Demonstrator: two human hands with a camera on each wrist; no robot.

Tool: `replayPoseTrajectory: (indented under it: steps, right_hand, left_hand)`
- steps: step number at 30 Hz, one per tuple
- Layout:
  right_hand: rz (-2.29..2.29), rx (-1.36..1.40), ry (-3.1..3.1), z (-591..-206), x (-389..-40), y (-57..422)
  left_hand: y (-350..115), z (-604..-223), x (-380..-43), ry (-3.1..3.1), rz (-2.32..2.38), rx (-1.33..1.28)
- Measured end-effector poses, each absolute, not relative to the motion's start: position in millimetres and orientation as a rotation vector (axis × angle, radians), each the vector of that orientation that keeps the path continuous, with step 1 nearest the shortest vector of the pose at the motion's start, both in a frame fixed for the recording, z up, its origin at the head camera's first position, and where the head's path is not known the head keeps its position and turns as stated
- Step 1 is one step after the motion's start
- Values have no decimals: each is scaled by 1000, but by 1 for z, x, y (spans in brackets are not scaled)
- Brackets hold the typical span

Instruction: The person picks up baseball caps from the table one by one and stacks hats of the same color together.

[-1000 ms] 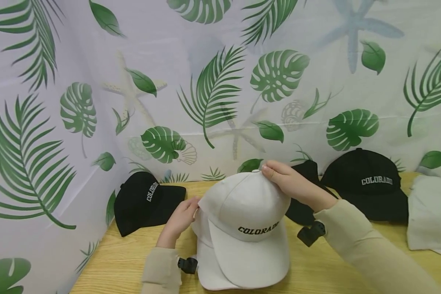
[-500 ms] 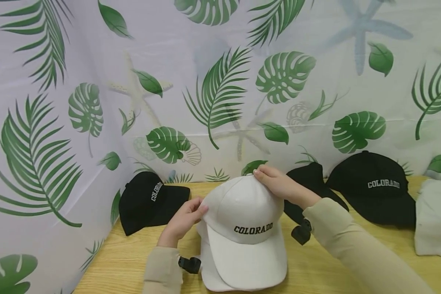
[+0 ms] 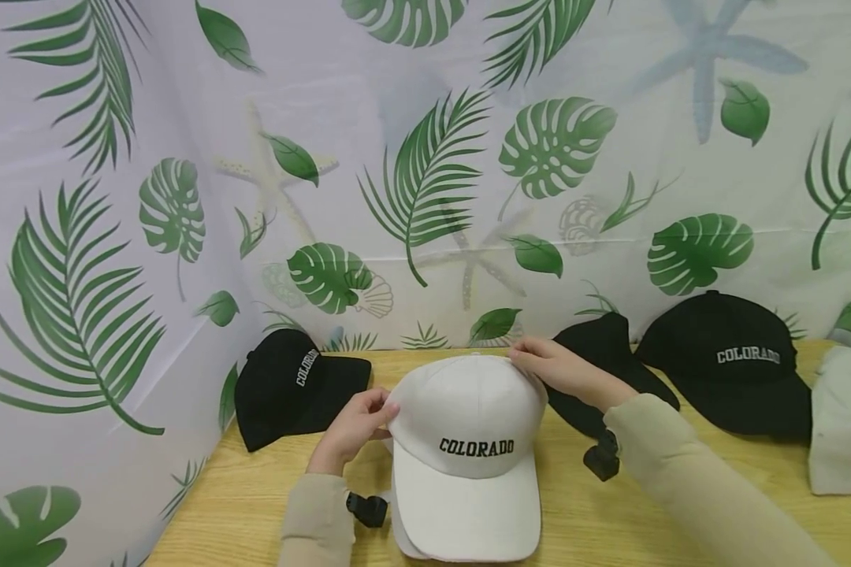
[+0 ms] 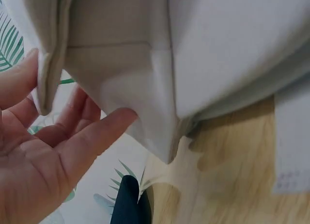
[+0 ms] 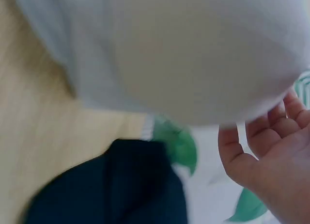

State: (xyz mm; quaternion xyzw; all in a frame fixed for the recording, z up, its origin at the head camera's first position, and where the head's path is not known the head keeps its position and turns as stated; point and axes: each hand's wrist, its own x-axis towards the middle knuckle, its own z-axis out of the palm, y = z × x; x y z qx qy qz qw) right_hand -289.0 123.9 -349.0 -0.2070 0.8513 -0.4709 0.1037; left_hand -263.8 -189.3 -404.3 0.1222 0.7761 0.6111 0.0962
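A white cap (image 3: 468, 461) lettered COLORADO sits over a lower white cap (image 3: 403, 537), which shows only as a sliver along the left side of the brim; how far one crown reaches into the other cannot be seen. Both are on the wooden table (image 3: 220, 512), nearer the person than the back edge. The upper cap's brim points at the person, its long axis running from the back of the table towards the near side, crown upward.

The left hand (image 3: 354, 425) pinches the cap's left edge between thumb and fingers. The right hand (image 3: 570, 374) has thumb and bent fingers against the top of the crown; whether they pinch the cloth, I cannot tell. The left wrist view shows the seams and folded edges at the cap's side, hidden from the head view.

Beyond, a black cap (image 3: 276, 398) stands at the back left corner, brim to the right. Along the back edge are a partly covered black cap (image 3: 603, 354), a lettered black cap (image 3: 730, 386) and, farthest right, a pale cap (image 3: 847, 425).
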Motion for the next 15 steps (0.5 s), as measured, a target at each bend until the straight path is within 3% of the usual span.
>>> replayPoseTrajectory:
  steps: [7,15]
  right_hand:
    - [-1452,-627,2295,-384,-289,151]
    - [-1420,-895,2217,-406,-287,159]
  left_hand:
    - [-196,-414,-267,2312,1737,285]
    - [-196,-413,-267,2430,1594,229]
